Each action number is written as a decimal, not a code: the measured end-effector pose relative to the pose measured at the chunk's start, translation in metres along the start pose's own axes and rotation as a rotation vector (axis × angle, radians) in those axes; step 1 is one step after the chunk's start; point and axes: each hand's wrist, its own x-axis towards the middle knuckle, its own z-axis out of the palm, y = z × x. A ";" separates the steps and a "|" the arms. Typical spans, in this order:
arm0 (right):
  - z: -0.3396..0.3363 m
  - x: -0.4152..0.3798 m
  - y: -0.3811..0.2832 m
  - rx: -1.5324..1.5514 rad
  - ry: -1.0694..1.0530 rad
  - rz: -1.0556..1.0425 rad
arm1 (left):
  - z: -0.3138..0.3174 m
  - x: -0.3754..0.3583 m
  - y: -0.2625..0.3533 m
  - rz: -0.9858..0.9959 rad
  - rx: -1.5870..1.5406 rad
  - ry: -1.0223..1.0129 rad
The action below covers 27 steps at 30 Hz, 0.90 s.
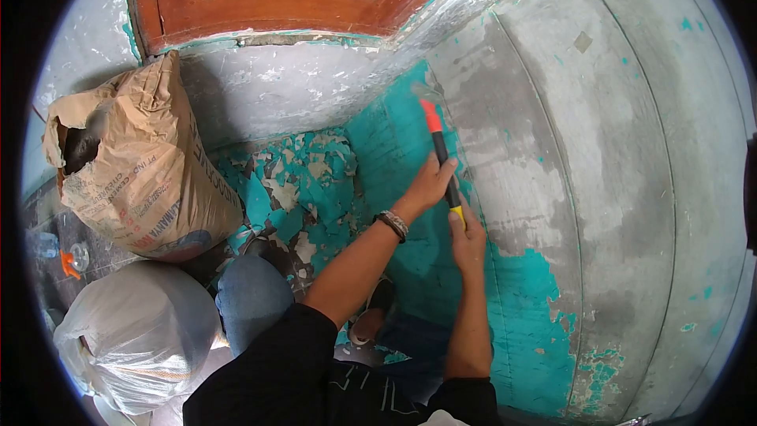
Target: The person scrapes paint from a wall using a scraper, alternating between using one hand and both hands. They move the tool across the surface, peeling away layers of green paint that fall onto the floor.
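Note:
A long-handled scraper with a black shaft, a red neck and a yellow section near its lower end lies against the teal-painted wall. My left hand is wrapped round the middle of the shaft, with a bracelet on the wrist. Lower down, my right hand grips the yellow part. The scraper's head is blurred, near the upper edge of the teal paint. Bare grey wall shows to the right of the tool.
Peeled teal paint flakes cover the floor corner. A brown paper sack stands at the left, with a white woven sack below it. An orange-and-clear spray bottle is at far left. A wooden frame is above.

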 end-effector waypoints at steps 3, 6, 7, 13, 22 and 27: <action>-0.001 -0.012 0.000 0.620 -0.152 0.429 | 0.011 -0.016 -0.005 0.074 0.036 -0.151; 0.007 -0.022 -0.021 0.819 -0.094 0.591 | 0.026 -0.044 -0.001 0.135 0.077 0.067; 0.013 -0.023 -0.021 0.882 -0.080 0.585 | 0.027 -0.050 0.003 0.158 0.194 0.123; 0.031 0.004 -0.015 1.010 -0.079 0.563 | 0.011 -0.024 0.013 0.123 0.240 0.071; 0.043 0.011 -0.006 0.693 -0.017 0.396 | 0.003 -0.024 0.005 0.220 0.205 0.100; 0.054 0.038 -0.009 0.715 -0.028 0.355 | -0.013 0.000 0.023 0.150 0.253 0.117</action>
